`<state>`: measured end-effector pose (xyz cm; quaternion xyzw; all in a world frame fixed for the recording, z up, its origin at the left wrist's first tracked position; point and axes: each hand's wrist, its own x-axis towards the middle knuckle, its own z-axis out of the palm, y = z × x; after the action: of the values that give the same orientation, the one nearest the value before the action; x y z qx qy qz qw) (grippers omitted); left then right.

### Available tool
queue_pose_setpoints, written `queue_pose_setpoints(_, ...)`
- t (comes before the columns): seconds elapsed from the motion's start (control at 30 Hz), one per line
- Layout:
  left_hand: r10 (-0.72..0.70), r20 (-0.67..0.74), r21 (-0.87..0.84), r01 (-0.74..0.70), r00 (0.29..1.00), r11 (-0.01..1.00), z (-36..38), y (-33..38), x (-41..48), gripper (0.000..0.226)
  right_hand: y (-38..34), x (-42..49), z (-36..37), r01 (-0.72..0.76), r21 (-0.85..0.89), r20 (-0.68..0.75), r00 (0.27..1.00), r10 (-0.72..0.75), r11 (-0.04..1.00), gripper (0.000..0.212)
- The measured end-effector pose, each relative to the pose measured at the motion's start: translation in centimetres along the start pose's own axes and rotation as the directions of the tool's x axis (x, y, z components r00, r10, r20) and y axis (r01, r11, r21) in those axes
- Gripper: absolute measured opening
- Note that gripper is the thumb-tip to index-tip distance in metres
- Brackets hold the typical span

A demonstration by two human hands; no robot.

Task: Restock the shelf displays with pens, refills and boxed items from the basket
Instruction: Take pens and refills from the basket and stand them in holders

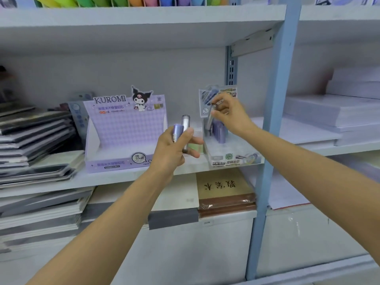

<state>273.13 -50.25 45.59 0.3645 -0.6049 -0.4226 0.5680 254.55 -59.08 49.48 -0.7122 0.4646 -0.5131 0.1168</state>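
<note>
Holding in my left hand [174, 149]: two tubes, a purple refill tube [177, 130] and a silver refill tube [185, 124]. My fingers are curled round both with the thumb across them. They stand roughly upright, side by side, just in front of the shelf [102, 179] edge.
Right hand [230, 114]: pinching a third tube [211, 117] near its upper end between thumb and fingertips. It is tilted, its lower end pointing down into the small display box [232, 157].
Small display box: on the shelf just right of the Kuromi display [123, 128], with a few purple tubes [219, 130] standing in it.
Basket: not in view.
Weight: very light, I judge; one pinch carries a tube easily.
Surface: smooth, glossy and round, so likely to slip between dry fingers and roll if laid flat.
Stiffness: the shell looks hard. If these are lead refills, the contents are brittle, so I would set them down rather than drop them.
Where to hold: high on the barrel with thumb and two fingertips, leaving the lower end free to enter the box.
Risk: the pair in my left hand may slide against each other. The cardboard box looks light enough to shift if bumped.
</note>
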Motion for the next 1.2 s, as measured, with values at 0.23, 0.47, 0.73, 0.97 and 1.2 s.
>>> queue_pose_setpoints(0.23, -0.012, -0.035, -0.002, 0.012, 0.999, 1.000, -0.6, -0.9, 1.5, 0.015, 2.0, 1.2, 1.5, 0.023, -0.209, 0.107, 0.994, -0.001, 0.978, 0.021)
queue_pose_setpoints(0.47, -0.011, -0.087, -0.011, 0.010, 0.996, 1.000, -0.4, -1.8, 2.1, 0.010, 2.1, 1.9, 0.8, 0.085, -0.294, 0.215, 0.976, -0.021, 0.952, 0.020)
queue_pose_setpoints(0.73, -0.053, -0.087, -0.037, 0.050, 0.995, 0.998, -0.2, -2.0, 2.3, 0.008, 2.7, 1.1, 1.4, 0.156, -0.381, 0.134, 0.985, -0.113, 0.911, 0.016)
queue_pose_setpoints(0.97, -0.032, -0.055, -0.029, 0.031, 0.998, 0.999, 0.4, -1.5, 2.1, 0.009, 0.2, -1.4, -0.2, 0.086, 0.126, 0.053, 0.994, -0.094, 0.988, 0.027)
queue_pose_setpoints(1.2, -0.014, -0.028, -0.061, 0.013, 1.000, 0.998, 2.1, -1.1, 1.4, 0.011, -1.5, -4.8, -0.7, 0.077, 0.424, 0.205, 0.962, -0.178, 0.903, 0.022)
